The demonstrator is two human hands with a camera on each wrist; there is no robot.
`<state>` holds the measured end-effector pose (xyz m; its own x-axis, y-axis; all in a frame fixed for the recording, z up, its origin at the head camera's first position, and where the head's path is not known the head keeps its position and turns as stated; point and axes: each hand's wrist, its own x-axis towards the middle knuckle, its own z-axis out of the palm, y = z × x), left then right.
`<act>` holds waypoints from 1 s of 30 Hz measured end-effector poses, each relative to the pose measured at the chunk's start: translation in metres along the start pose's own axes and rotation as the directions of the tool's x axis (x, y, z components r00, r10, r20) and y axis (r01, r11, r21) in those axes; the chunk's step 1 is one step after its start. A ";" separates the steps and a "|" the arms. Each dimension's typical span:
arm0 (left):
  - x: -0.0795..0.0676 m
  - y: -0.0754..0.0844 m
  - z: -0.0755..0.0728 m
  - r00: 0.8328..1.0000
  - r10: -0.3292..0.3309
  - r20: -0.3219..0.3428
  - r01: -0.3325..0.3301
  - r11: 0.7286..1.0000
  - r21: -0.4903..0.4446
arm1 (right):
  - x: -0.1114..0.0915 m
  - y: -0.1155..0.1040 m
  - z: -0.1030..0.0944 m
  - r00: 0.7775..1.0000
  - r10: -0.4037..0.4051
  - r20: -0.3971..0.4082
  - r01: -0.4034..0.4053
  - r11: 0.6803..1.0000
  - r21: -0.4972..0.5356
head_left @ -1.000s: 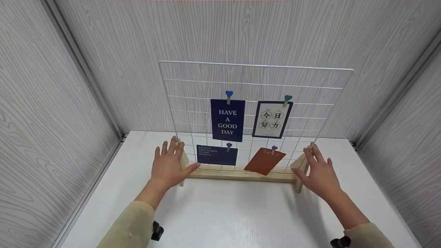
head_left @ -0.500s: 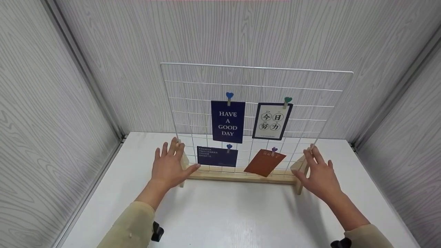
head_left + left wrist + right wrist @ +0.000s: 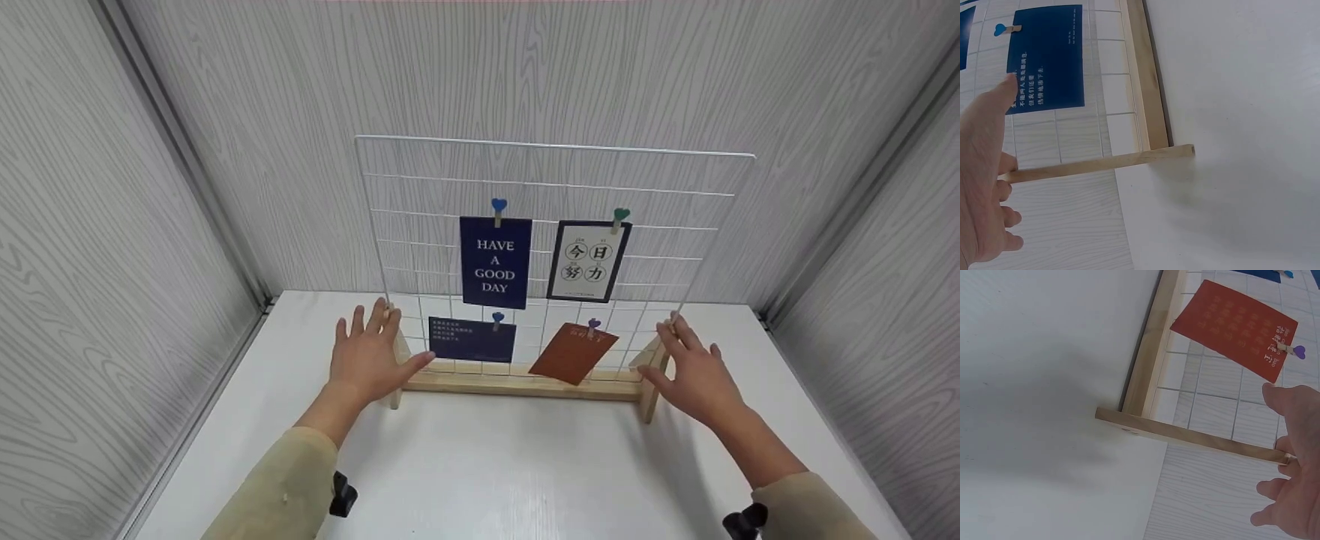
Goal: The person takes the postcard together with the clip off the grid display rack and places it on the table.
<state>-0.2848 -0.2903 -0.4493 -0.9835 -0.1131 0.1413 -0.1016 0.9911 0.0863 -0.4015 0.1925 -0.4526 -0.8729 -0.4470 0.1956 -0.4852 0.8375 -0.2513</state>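
A white wire grid (image 3: 435, 196) stands in a wooden base (image 3: 517, 385) with a wooden side piece at each end. My left hand (image 3: 365, 358) touches the top of the left side piece (image 3: 1100, 164), fingers extended and thumb spread toward a small navy card (image 3: 472, 340). At the right side piece (image 3: 1185, 434), my right hand (image 3: 701, 375) has its fingertips on the upper end, thumb apart near the tilted red card (image 3: 574, 353). Higher up hang a navy "HAVE A GOOD DAY" card (image 3: 495, 262) and a white card with a dark border (image 3: 589, 261).
Heart-topped clips, such as the blue clip (image 3: 499, 205), green clip (image 3: 621, 216) and purple clip (image 3: 1292, 350), hold the cards. Beneath the stand is a white table (image 3: 480, 465). Wood-grain panels rise behind, with the back wall (image 3: 480, 67) close behind the grid.
The grid's top bar looks slightly shorter, its right end shifted left and its left end a little right. My right hand has shifted slightly left; both hands stay at the side pieces.
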 end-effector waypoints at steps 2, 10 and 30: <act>0.000 0.000 -0.001 1.000 -0.001 0.001 0.001 1.000 -0.006 | 0.001 0.000 -0.001 1.000 0.006 0.009 -0.006 1.000 0.008; 0.001 0.001 -0.008 1.000 -0.001 0.016 0.001 1.000 -0.007 | 0.004 0.000 -0.008 0.999 0.021 0.032 -0.023 0.999 0.049; -0.005 0.006 -0.031 0.999 0.027 -0.019 -0.029 0.997 -0.066 | 0.002 0.003 -0.027 0.999 0.000 0.036 -0.004 0.995 0.105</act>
<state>-0.2753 -0.2860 -0.4186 -0.9828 -0.0873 0.1625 -0.0633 0.9871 0.1472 -0.4029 0.2023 -0.4277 -0.8742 -0.4578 0.1617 -0.4845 0.8018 -0.3498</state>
